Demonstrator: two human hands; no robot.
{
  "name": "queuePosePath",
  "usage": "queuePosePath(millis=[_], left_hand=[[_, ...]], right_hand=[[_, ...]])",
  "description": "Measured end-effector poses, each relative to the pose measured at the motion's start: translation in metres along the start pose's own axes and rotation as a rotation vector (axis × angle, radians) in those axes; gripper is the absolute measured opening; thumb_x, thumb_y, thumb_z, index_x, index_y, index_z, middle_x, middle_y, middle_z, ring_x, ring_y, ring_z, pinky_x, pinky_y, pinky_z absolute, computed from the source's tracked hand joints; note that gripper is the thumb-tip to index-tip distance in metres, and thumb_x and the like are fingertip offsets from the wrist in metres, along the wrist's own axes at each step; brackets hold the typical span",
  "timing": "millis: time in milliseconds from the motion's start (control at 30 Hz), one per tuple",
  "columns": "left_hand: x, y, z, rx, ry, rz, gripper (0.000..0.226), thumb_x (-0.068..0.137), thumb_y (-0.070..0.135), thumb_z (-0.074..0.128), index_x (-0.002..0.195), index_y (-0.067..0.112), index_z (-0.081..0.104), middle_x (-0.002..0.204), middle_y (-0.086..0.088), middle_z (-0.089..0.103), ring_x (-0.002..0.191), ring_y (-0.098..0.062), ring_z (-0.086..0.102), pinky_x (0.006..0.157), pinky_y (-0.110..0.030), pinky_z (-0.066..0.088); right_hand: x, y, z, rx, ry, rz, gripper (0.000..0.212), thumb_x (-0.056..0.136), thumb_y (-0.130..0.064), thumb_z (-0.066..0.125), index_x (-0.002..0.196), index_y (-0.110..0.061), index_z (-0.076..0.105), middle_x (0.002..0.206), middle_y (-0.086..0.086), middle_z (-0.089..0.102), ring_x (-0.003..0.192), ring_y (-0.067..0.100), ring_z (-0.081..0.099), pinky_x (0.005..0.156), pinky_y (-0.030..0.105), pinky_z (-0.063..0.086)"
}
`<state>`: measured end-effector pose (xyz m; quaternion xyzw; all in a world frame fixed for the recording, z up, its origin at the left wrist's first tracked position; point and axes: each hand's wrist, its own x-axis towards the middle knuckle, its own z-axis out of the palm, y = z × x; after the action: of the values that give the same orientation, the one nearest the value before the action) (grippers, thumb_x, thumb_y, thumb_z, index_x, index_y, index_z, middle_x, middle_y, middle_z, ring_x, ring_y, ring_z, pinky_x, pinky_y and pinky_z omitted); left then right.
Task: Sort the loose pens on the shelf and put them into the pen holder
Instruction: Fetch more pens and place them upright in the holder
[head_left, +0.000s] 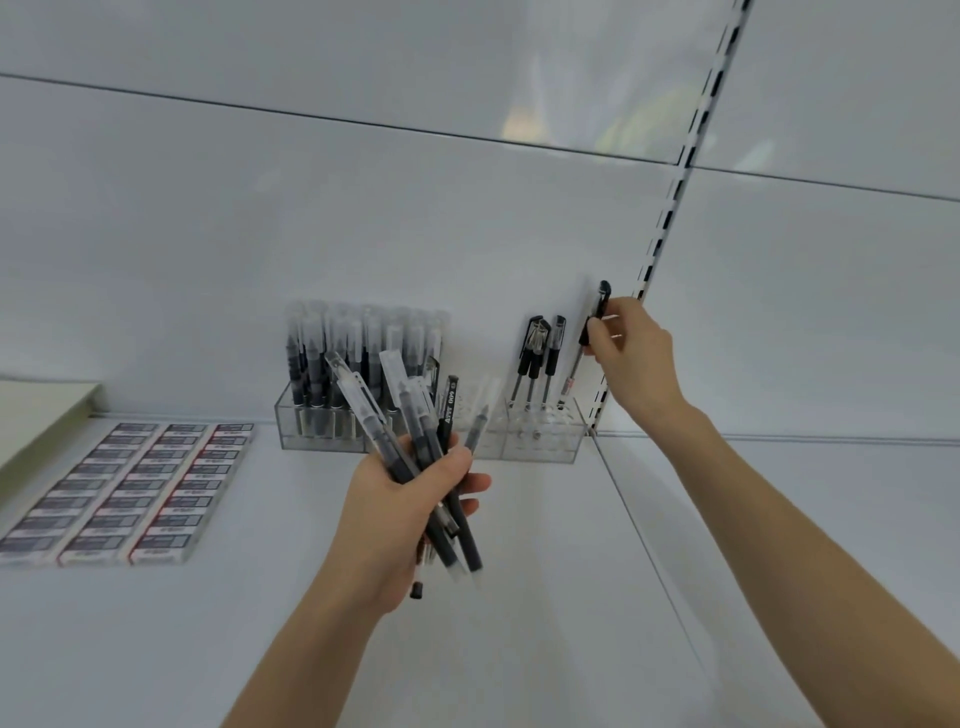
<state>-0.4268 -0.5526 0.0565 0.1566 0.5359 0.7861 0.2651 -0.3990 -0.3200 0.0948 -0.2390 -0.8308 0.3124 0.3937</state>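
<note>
A clear acrylic pen holder (540, 441) stands against the back wall of the white shelf (260, 613). Its left part is packed with clear-capped black pens (358, 353); its right part holds three black-capped pens (540, 353). My left hand (400, 514) is shut on a bundle of several loose black pens (415, 431), held in front of the holder. My right hand (631, 353) pinches one black-capped pen (592, 327), tip down over the holder's right end.
Rows of small boxed erasers (130, 488) lie flat on the shelf at the left. A pale board (36, 415) leans at the far left. A slotted metal upright (670, 208) runs up the wall behind my right hand.
</note>
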Motion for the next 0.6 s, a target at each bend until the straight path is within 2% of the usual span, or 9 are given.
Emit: queuePosePath(millis=[133, 233, 333, 400, 467, 533, 600], left_hand=[[0.000, -0.002, 0.000, -0.019, -0.007, 0.005, 0.008, 0.084, 0.003, 0.059, 0.091, 0.005, 0.062, 0.067, -0.003, 0.068, 0.064, -0.015, 0.070, 0.057, -0.024, 0.058], [-0.002, -0.002, 0.000, -0.022, -0.009, 0.006, 0.009, 0.083, 0.003, 0.060, 0.092, 0.006, 0.062, 0.067, -0.002, 0.069, 0.066, -0.016, 0.071, 0.059, -0.024, 0.058], [-0.002, -0.002, -0.001, -0.031, -0.003, 0.014, 0.010, 0.083, 0.003, 0.060, 0.093, 0.005, 0.062, 0.067, -0.001, 0.069, 0.066, -0.016, 0.071, 0.059, -0.024, 0.058], [-0.002, -0.002, -0.002, -0.038, 0.002, 0.020, 0.010, 0.083, 0.003, 0.060, 0.093, 0.006, 0.062, 0.067, -0.001, 0.069, 0.067, -0.016, 0.071, 0.058, -0.023, 0.057], [-0.002, -0.002, -0.003, -0.046, 0.009, 0.026, 0.010, 0.083, 0.002, 0.060, 0.092, 0.006, 0.061, 0.067, -0.001, 0.069, 0.066, -0.016, 0.071, 0.058, -0.023, 0.057], [-0.002, -0.002, -0.001, -0.050, 0.013, 0.030, 0.011, 0.083, 0.001, 0.060, 0.093, 0.006, 0.061, 0.068, -0.001, 0.069, 0.066, -0.017, 0.071, 0.058, -0.024, 0.057], [-0.002, -0.003, 0.001, -0.047, 0.011, 0.034, 0.012, 0.083, 0.001, 0.060, 0.094, 0.005, 0.061, 0.072, -0.004, 0.069, 0.067, -0.018, 0.071, 0.059, -0.024, 0.058]], right_hand=[[-0.002, 0.008, 0.006, -0.096, -0.071, 0.024, 0.022, 0.095, -0.013, 0.046, 0.112, 0.000, 0.052, 0.100, 0.015, 0.064, 0.083, 0.027, 0.064, 0.075, 0.031, 0.048], [-0.012, 0.023, 0.018, -0.105, -0.134, 0.097, 0.023, 0.096, -0.013, 0.043, 0.113, 0.001, 0.050, 0.101, 0.017, 0.063, 0.084, 0.028, 0.067, 0.079, 0.034, 0.050], [-0.015, 0.023, 0.015, -0.087, -0.104, 0.130, 0.027, 0.094, -0.019, 0.050, 0.115, -0.002, 0.052, 0.095, 0.010, 0.064, 0.088, 0.025, 0.064, 0.077, 0.027, 0.045], [-0.022, 0.016, 0.007, -0.041, -0.015, 0.124, 0.031, 0.091, -0.024, 0.055, 0.116, -0.005, 0.054, 0.089, 0.003, 0.064, 0.086, 0.019, 0.060, 0.073, 0.021, 0.042], [-0.038, -0.001, 0.001, 0.103, 0.036, 0.088, 0.020, 0.090, -0.021, 0.057, 0.104, -0.008, 0.061, 0.082, 0.002, 0.067, 0.081, 0.018, 0.064, 0.069, 0.018, 0.045], [-0.059, -0.024, -0.002, 0.277, -0.095, 0.066, 0.010, 0.088, -0.019, 0.059, 0.083, -0.014, 0.066, 0.074, 0.002, 0.070, 0.072, 0.015, 0.067, 0.067, 0.026, 0.052], [-0.076, -0.046, -0.001, 0.363, -0.332, 0.057, 0.012, 0.086, -0.020, 0.062, 0.075, -0.023, 0.067, 0.071, -0.001, 0.072, 0.069, 0.012, 0.068, 0.068, 0.028, 0.055]])
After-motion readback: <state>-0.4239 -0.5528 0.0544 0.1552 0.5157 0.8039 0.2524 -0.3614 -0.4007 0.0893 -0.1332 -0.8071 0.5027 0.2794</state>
